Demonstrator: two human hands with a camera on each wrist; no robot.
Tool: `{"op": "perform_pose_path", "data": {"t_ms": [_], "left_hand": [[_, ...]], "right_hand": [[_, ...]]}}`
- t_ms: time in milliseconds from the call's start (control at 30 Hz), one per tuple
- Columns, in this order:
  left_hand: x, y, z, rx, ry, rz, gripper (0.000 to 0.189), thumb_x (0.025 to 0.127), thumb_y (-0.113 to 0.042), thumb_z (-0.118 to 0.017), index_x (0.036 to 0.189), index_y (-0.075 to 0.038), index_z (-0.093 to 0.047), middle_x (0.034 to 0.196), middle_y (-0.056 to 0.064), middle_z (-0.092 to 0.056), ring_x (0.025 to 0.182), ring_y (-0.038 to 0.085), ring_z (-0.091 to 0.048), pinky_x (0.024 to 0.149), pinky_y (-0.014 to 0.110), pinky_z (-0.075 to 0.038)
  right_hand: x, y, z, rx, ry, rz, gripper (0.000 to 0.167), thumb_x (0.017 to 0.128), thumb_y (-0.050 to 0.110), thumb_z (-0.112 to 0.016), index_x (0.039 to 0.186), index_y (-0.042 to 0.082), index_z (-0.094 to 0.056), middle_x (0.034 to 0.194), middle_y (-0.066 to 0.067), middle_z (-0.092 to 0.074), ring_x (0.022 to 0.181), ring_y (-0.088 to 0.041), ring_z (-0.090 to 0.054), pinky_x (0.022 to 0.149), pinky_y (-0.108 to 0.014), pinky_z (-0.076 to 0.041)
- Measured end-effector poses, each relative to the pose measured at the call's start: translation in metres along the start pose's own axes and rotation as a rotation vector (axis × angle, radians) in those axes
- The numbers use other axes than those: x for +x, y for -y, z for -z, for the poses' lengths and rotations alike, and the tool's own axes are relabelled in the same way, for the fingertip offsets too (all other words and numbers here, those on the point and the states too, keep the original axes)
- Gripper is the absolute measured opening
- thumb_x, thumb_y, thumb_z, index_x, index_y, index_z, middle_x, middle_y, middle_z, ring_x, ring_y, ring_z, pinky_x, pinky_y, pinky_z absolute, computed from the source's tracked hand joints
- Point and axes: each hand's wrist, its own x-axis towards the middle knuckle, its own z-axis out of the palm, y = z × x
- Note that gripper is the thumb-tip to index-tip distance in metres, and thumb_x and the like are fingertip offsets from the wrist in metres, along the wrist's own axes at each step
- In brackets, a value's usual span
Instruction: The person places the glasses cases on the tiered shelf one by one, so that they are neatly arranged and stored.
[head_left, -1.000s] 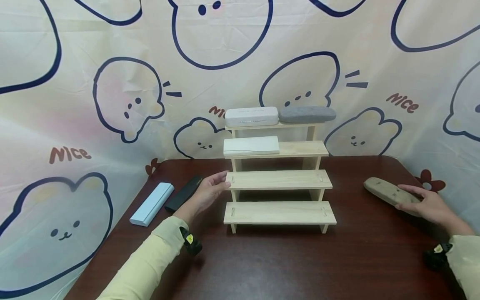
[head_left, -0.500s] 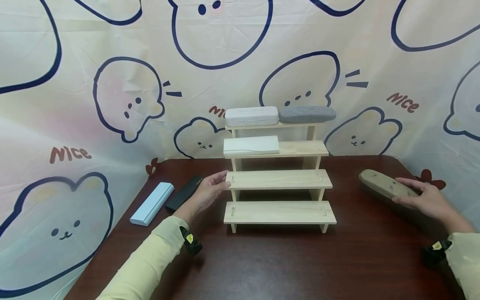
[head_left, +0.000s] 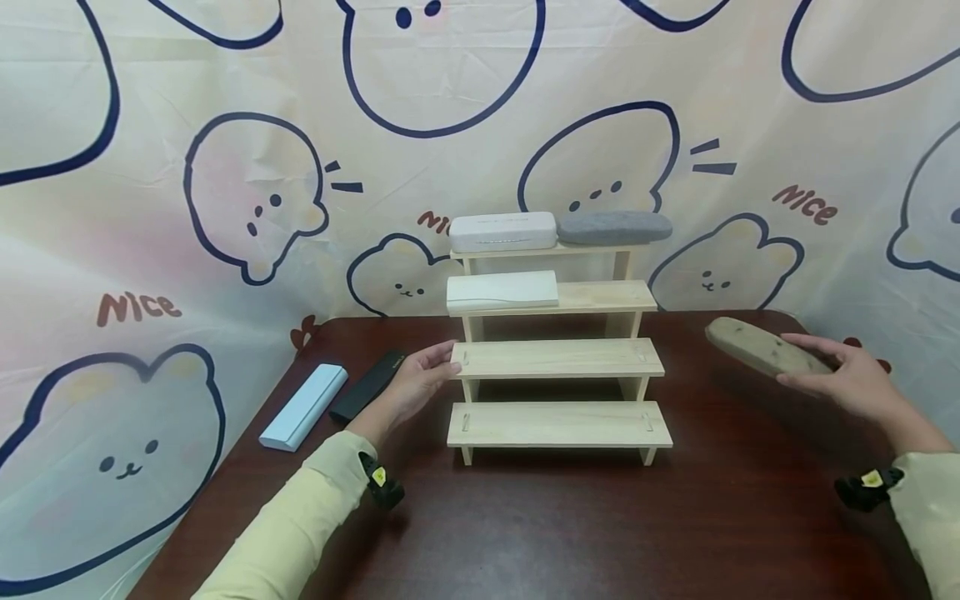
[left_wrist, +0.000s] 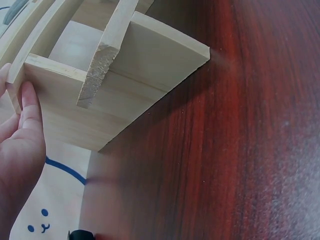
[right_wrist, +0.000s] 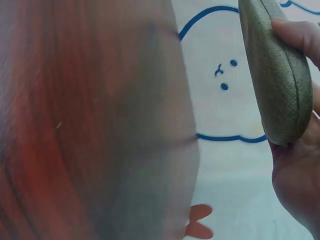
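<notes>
My right hand (head_left: 851, 379) grips one end of an olive-green glasses case (head_left: 765, 346), held above the table on the right; its seam shows in the right wrist view, where the case (right_wrist: 277, 75) lies between thumb and fingers. With thumb and fingers my left hand (head_left: 412, 383) pinches the left end of the third step down on a wooden tiered stand (head_left: 558, 358). The left wrist view has that hand (left_wrist: 25, 135) at the board's end. On the top step sit a white glasses case (head_left: 502, 233) and a grey glasses case (head_left: 615, 227). A flat white case (head_left: 502, 290) occupies the left of the second step.
Left of the stand, a light blue case (head_left: 303, 408) and a black case (head_left: 367, 387) lie on the dark red-brown table (head_left: 555, 533). The black one is close behind my left wrist. A printed cloth (head_left: 435, 183) hangs behind the table.
My right hand has lifted the olive-green glasses case off the table and carried it slightly left. My left hand stays at the stand.
</notes>
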Motion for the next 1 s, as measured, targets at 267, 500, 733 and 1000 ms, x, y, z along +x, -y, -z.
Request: {"op": "perform_pose_path", "data": {"t_ms": [267, 500, 733, 1000], "left_hand": [[0.000, -0.001, 0.000, -0.003, -0.002, 0.004, 0.058, 0.094, -0.014, -0.066, 0.146, -0.006, -0.042, 0.143, 0.013, -0.047, 0.128, 0.024, -0.049, 0.108, 0.038, -0.035], [0.000, 0.000, 0.000, -0.005, -0.008, 0.005, 0.058, 0.094, -0.015, -0.066, 0.145, -0.006, -0.042, 0.142, 0.013, -0.048, 0.127, 0.024, -0.050, 0.107, 0.036, -0.036], [0.000, 0.001, 0.000, 0.021, -0.010, -0.005, 0.059, 0.094, -0.017, -0.066, 0.146, -0.006, -0.042, 0.143, 0.013, -0.047, 0.127, 0.024, -0.050, 0.106, 0.037, -0.036], [0.000, 0.000, -0.001, 0.030, -0.020, 0.007, 0.059, 0.093, -0.018, -0.067, 0.146, -0.007, -0.042, 0.143, 0.013, -0.047, 0.128, 0.024, -0.049, 0.105, 0.035, -0.037]], "right_hand": [[0.000, 0.029, 0.008, 0.022, 0.000, 0.026, 0.076, 0.086, 0.042, -0.073, 0.147, 0.010, -0.041, 0.144, -0.026, -0.035, 0.108, -0.032, -0.038, 0.072, -0.031, -0.037], [-0.001, 0.045, 0.015, 0.061, 0.019, 0.084, 0.069, 0.087, 0.036, -0.074, 0.147, 0.018, -0.044, 0.139, -0.010, -0.039, 0.106, -0.023, -0.039, 0.074, -0.028, -0.036], [0.002, 0.060, 0.018, 0.092, 0.008, 0.107, 0.067, 0.087, 0.034, -0.074, 0.146, 0.022, -0.045, 0.139, -0.005, -0.040, 0.108, -0.019, -0.039, 0.074, -0.022, -0.036], [0.010, 0.082, 0.024, 0.098, 0.027, 0.109, 0.067, 0.088, 0.036, -0.073, 0.147, 0.025, -0.044, 0.140, -0.012, -0.039, 0.110, -0.023, -0.038, 0.080, -0.038, -0.035]]}}
